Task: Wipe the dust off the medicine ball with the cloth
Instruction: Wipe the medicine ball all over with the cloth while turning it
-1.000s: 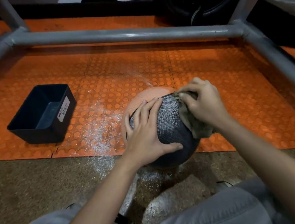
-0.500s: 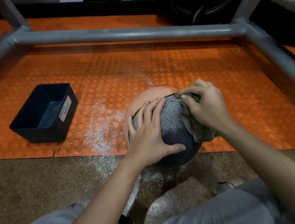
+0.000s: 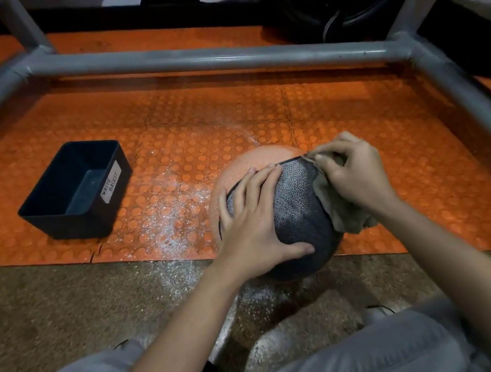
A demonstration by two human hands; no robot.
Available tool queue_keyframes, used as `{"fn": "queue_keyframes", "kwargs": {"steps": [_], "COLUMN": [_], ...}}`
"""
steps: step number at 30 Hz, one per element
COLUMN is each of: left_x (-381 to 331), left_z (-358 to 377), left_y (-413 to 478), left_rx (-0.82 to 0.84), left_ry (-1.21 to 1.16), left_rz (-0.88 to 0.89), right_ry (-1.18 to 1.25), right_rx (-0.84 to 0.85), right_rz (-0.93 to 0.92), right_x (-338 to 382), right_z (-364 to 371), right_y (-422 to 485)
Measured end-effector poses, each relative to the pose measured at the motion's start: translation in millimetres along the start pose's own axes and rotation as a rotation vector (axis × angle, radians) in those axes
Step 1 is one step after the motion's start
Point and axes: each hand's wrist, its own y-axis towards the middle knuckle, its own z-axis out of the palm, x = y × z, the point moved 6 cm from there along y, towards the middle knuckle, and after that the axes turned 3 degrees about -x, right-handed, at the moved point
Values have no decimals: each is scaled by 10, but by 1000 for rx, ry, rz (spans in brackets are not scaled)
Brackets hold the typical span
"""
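An orange studded mat (image 3: 354, 109) covers most of the scene. A brown speckled floor (image 3: 47, 310) meets it along its near edge. A grey pipe frame (image 3: 216, 60) runs across the far side of the mat, with more bars along the left and right. At the near edge of the view are the person's legs in grey trousers (image 3: 364, 360).

On the left of the mat stands a black open bin (image 3: 78, 225). A white label (image 3: 111, 186) on its right wall reads "WASTE BASKET".

The medicine ball (image 3: 292, 204) sits right of centre at the near edge of the mat, well apart from the bin. Its far part is orange and its near part is a dark patterned panel.

The left hand (image 3: 254, 226) lies flat on the ball's top and left side. Its fingers are straight and spread over the dark panel, and the thumb lies along the near side.

The right hand (image 3: 356, 174) has its fingers curled round a grey-brown cloth (image 3: 340, 215). It pinches the cloth against the ball's upper right side, and the rest of the cloth hangs bunched below the hand, down the right of the ball.

White dust (image 3: 171, 217) is scattered on the mat between the bin and the ball. It spills onto the brown floor just near of the ball.
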Motion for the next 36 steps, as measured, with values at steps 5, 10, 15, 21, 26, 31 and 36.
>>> {"fn": "queue_keyframes", "kwargs": {"steps": [5, 10, 15, 21, 26, 31, 36], "left_x": [-5, 11, -15, -24, -40, -104, -87], "left_z": [-12, -26, -2, 2, 12, 47, 52], "left_y": [-34, -58, -28, -45, -37, -36, -66], "left_rx": [1, 7, -2, -2, 8, 0, 22], "left_ry": [7, -17, 24, 11, 26, 51, 35], "left_rz": [-2, 1, -4, -23, -18, -19, -21], "right_ry": [-134, -29, 42, -76, -56, -2, -107], "right_rx": [-75, 11, 14, 40, 17, -3, 50], "right_rz": [-270, -285, 21, -357, -195, 4, -322], "right_x": [400, 411, -3, 566, 286, 108, 534], "right_z": [-25, -23, -39, 82, 9, -31, 73], "right_y": [-402, -400, 1, -493, -145, -39, -486]}}
